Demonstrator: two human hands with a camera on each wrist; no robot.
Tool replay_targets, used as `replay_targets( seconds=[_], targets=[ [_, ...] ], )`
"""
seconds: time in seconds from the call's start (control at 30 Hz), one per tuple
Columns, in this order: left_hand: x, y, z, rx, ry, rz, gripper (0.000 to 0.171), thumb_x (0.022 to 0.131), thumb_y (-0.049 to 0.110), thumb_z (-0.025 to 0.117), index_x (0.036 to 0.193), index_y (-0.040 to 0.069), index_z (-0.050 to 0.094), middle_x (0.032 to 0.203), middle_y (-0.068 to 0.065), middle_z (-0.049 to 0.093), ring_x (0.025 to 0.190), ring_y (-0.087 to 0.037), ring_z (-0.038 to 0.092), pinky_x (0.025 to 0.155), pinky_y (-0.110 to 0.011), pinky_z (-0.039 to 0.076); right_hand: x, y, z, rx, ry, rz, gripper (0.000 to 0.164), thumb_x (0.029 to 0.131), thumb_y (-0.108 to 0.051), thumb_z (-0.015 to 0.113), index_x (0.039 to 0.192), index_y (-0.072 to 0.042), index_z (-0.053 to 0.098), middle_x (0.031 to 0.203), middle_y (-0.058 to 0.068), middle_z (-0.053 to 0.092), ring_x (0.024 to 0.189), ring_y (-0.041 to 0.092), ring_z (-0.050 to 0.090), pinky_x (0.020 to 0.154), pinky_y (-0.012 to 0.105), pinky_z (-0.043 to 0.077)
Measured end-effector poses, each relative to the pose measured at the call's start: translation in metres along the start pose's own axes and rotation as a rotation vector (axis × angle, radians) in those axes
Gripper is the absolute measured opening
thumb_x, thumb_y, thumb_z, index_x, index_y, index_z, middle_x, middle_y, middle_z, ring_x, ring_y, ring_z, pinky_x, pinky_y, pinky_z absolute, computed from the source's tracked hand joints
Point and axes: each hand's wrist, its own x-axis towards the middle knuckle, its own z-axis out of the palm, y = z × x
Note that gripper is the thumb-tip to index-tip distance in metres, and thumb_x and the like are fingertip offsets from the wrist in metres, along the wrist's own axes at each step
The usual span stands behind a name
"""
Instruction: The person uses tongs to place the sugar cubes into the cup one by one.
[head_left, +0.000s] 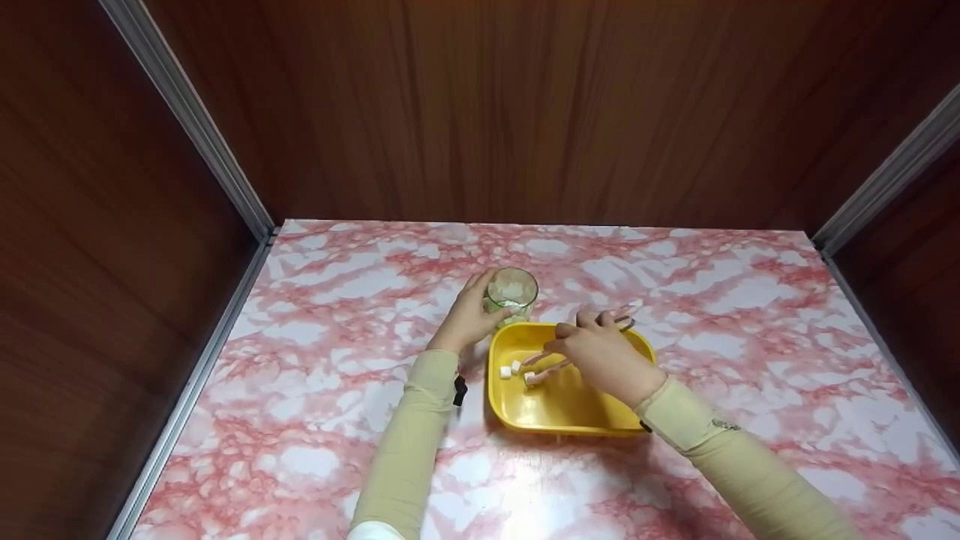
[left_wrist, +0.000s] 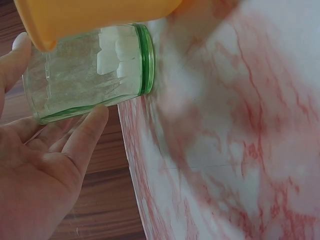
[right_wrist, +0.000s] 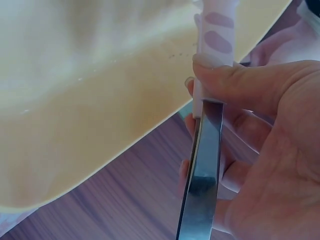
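A clear, green-tinted drinking glass stands behind the yellow tub, and my left hand holds it from the left side. Several white cubes lie at the bottom of this glass in the left wrist view. My right hand pinches metal tongs with pink-patterned white arms, thumb on one side and fingers on the other. Over the tub, the tong tips point down and left. One white cube is at a tip; whether it is gripped, I cannot tell. Two more white cubes sit beside it.
The yellow tub rests on a red-and-white marbled tabletop, its back left corner close to the glass. Dark wood-grain panels with metal edge strips rise at the back and both sides.
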Motion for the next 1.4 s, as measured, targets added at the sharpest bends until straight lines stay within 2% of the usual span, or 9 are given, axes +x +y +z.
replay_targets(
  seconds=[0.07,0.3,0.53,0.73,1.07,1.4],
  targets=[
    [0.0001,0.0,0.0,-0.001,-0.003,0.0,0.078,0.086,0.024,0.073,0.149,0.004,0.03,0.149,-0.019,0.031,0.133,-0.03,0.036,0.109,-0.038,0.032,-0.0002,-0.0008,0.0,0.007,-0.012,0.0,0.05,0.068,0.011,0.075,0.102,-0.025,0.074,0.097,0.001,0.063,0.088,0.031,0.052,0.07,0.052,0.042],
    [-0.0005,-0.0006,-0.0008,-0.014,-0.015,-0.016,0.078,0.087,0.026,0.072,0.149,0.006,0.028,0.15,-0.017,0.029,0.121,-0.03,0.049,0.103,-0.037,0.039,-0.0012,-0.0023,0.0012,-0.006,-0.017,-0.023,0.047,0.067,0.007,0.079,0.101,-0.026,0.075,0.093,0.001,0.062,0.084,0.03,0.051,0.066,0.05,0.043],
    [0.0,-0.0013,0.0004,-0.009,-0.009,-0.006,0.078,0.087,0.026,0.072,0.148,0.004,0.03,0.149,-0.014,0.032,0.127,-0.029,0.043,0.106,-0.036,0.036,-0.0012,-0.0034,0.0038,0.009,-0.021,-0.014,0.049,0.067,0.009,0.077,0.101,-0.026,0.075,0.094,0.0,0.062,0.083,0.029,0.05,0.067,0.049,0.041],
    [0.0007,-0.0017,0.0011,-0.033,-0.01,0.005,0.077,0.087,0.023,0.072,0.149,0.006,0.03,0.149,-0.015,0.032,0.123,-0.034,0.047,0.101,-0.036,0.041,-0.0006,-0.0039,0.0057,0.006,-0.027,-0.013,0.049,0.069,0.009,0.077,0.102,-0.028,0.076,0.094,0.0,0.062,0.081,0.028,0.05,0.068,0.052,0.042],
    [0.0006,-0.0018,0.0001,-0.042,-0.002,-0.001,0.077,0.087,0.023,0.072,0.149,0.006,0.029,0.15,-0.016,0.031,0.121,-0.035,0.049,0.102,-0.035,0.041,0.0,-0.0056,0.0051,0.011,-0.043,-0.013,0.047,0.067,0.007,0.078,0.101,-0.026,0.076,0.091,0.0,0.061,0.082,0.028,0.05,0.066,0.049,0.041],
    [0.0005,-0.0012,0.0008,-0.024,0.002,-0.003,0.077,0.086,0.022,0.073,0.149,0.007,0.031,0.149,-0.014,0.032,0.13,-0.029,0.039,0.107,-0.036,0.034,-0.002,-0.0053,0.0068,-0.019,-0.01,-0.034,0.036,0.07,0.0,0.081,0.096,-0.025,0.077,0.085,0.0,0.059,0.08,0.028,0.051,0.065,0.048,0.042]
  ],
)
